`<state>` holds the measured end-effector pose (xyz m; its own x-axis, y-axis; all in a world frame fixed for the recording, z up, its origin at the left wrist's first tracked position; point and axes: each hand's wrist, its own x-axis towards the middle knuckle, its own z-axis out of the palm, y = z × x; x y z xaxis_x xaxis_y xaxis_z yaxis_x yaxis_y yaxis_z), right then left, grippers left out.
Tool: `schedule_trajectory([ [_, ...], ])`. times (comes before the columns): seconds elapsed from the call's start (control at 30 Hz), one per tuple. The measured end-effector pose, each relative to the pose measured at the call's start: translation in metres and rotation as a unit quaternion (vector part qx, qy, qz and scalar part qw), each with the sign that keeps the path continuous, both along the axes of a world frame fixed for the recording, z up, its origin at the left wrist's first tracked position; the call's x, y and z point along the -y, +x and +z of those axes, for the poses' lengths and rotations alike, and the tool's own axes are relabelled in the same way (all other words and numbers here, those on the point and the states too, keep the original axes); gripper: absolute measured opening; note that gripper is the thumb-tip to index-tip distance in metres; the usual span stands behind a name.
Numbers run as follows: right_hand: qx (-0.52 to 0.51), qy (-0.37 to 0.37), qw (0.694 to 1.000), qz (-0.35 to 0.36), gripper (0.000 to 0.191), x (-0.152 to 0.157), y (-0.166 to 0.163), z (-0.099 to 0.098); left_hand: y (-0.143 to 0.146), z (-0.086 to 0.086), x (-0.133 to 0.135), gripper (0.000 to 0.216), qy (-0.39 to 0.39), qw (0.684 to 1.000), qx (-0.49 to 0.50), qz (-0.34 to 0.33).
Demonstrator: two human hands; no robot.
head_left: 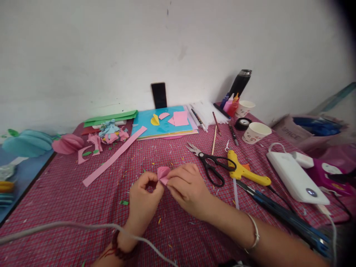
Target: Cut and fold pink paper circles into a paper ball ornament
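Observation:
Between my two hands, above the middle of the checked tablecloth, is a small folded piece of pink paper point(162, 172). My left hand point(146, 196) pinches its lower left edge with thumb and forefinger. From the other side, my right hand point(189, 189) grips its right edge with closed fingers, which partly hide the paper. Black-handled scissors point(207, 163) lie just right of my right hand, blades partly open. A long pink paper strip point(114, 157) lies slantwise to the left.
A yellow glue gun point(247, 170), a blue hair straightener point(278, 207) and a white power bank point(297, 178) lie at right. Paper cups point(256, 132) stand behind them. Coloured sheets point(147, 126) lie by the wall; paper pumpkins point(68, 144) are left. A white cable point(83, 224) crosses in front.

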<state>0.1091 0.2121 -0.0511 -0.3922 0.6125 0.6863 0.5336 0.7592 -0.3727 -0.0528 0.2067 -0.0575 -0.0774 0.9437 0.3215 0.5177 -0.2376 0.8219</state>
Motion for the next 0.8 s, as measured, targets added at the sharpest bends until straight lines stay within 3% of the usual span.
schedule_trajectory([
  [0.13, -0.056, -0.087, 0.994, 0.023, 0.011, 0.0014, -0.0018, 0.0024, 0.0005, 0.0009, 0.0014, 0.009, -0.011, 1.000, 0.012, 0.000],
  [0.27, -0.086, -0.162, 0.982, 0.048, 0.039, 0.0021, -0.0009, 0.0044, 0.0008, 0.0033, 0.0019, 0.009, 0.027, 1.000, -0.012, 0.002],
  [0.4, -0.057, -0.148, 0.986, 0.046, 0.041, 0.0016, 0.0006, 0.0015, 0.0003, 0.0042, 0.0017, 0.009, 0.037, 0.999, -0.019, 0.002],
  [0.6, -0.050, -0.114, 0.991, 0.055, 0.040, 0.0001, 0.0014, -0.0010, -0.0020, 0.0000, 0.0002, 0.010, -0.022, 1.000, 0.020, 0.004],
  [0.8, -0.044, -0.130, 0.989, 0.053, 0.043, -0.0002, 0.0007, -0.0010, -0.0019, 0.0015, 0.0002, 0.012, -0.026, 0.999, 0.024, 0.001],
])
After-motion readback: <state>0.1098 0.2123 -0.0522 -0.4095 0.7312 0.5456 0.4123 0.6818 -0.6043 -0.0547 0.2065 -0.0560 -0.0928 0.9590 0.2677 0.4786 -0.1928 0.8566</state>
